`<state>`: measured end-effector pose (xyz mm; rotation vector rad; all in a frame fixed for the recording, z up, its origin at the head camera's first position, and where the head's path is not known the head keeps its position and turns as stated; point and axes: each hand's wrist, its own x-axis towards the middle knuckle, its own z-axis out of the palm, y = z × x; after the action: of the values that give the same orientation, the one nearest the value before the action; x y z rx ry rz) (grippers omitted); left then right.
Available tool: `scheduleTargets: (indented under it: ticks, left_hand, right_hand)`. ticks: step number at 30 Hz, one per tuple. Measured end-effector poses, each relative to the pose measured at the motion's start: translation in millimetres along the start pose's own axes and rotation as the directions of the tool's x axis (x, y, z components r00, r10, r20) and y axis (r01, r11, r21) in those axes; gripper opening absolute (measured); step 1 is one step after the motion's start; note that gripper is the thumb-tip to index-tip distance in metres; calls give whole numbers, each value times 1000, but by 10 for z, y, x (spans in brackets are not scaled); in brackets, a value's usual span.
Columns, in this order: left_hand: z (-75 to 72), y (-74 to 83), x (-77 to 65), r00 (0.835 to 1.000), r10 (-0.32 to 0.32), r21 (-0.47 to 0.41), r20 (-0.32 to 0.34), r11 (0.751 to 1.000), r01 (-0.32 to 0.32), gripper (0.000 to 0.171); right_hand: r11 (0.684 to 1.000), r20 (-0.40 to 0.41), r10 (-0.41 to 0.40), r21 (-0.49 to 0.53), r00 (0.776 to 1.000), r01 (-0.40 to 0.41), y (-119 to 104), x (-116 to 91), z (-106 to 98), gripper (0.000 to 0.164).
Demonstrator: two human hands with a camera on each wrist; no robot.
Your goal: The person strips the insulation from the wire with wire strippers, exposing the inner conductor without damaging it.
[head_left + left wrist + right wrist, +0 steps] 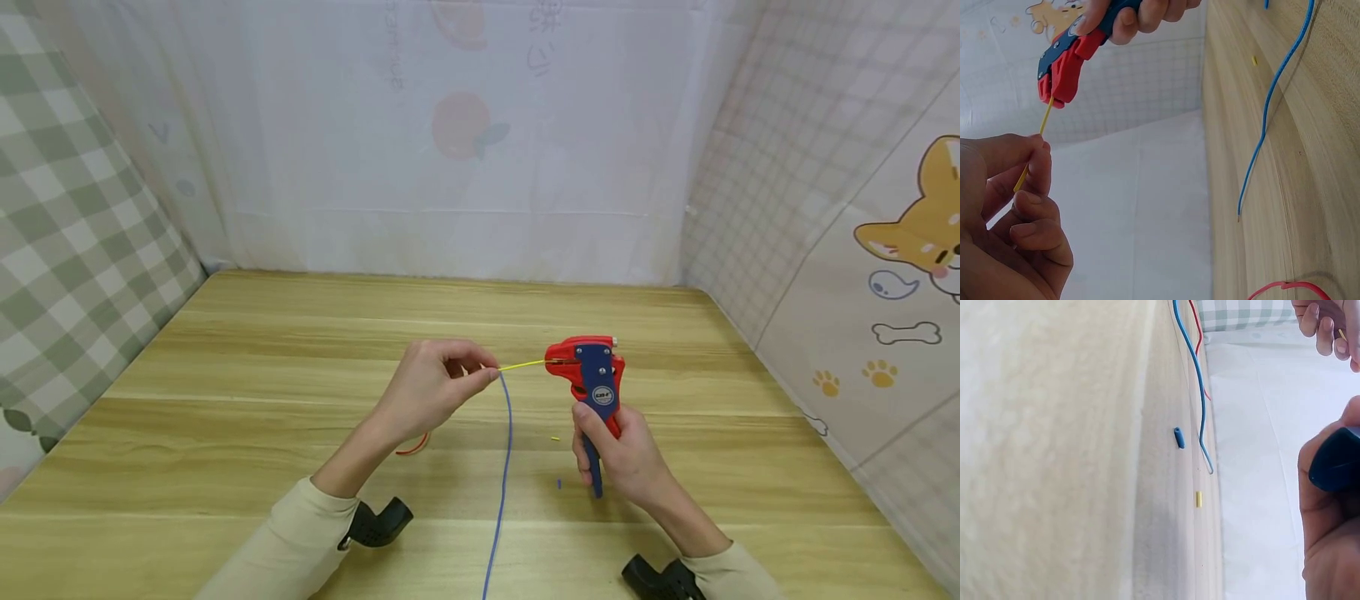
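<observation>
Left hand (pixel 437 385) pinching yellow wire (pixel 522 365), right hand (pixel 628 454) gripping stripper (pixel 596 375), far table edge (pixel 450 280) well apart

A plain, cream-coloured fabric sleeve (pixel 288 546) clothes the person's left forearm, a matching cream sleeve (pixel 733 575) the right; a black, elbow-shaped unit (pixel 378 524) with a tube-like end sits by the left cuff, a similar black unit (pixel 663 581) by the right.

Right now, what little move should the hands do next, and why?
Probably the right hand should squeeze the red-and-blue stripper: the yellow wire runs into its mouth, the left hand pinches that wire, and a blue scrap and yellow scrap nearby suggest stripping.
</observation>
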<state>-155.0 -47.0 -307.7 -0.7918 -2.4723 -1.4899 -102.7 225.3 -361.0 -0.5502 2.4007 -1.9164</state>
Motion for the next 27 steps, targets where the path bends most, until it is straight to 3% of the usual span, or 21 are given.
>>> scheduleTargets:
  ticks: [12, 22, 27]
  left_hand:
    - [-2, 12, -14, 1000, -7, -1, 6, 1000, 7, 4]
    - [3, 14, -17, 1000, 13, -2, 14, 1000, -13, 4]
    - [0, 16, -22, 1000, 5, -5, 17, 1000, -5, 4]
  right_hand:
    - [999, -71, 31, -27, 997, -33, -27, -30, 58, 20]
    - [997, 2, -82, 7, 997, 82, 33, -12, 17, 17]
    - [994, 29, -96, 48, 995, 95, 47, 2, 6, 20]
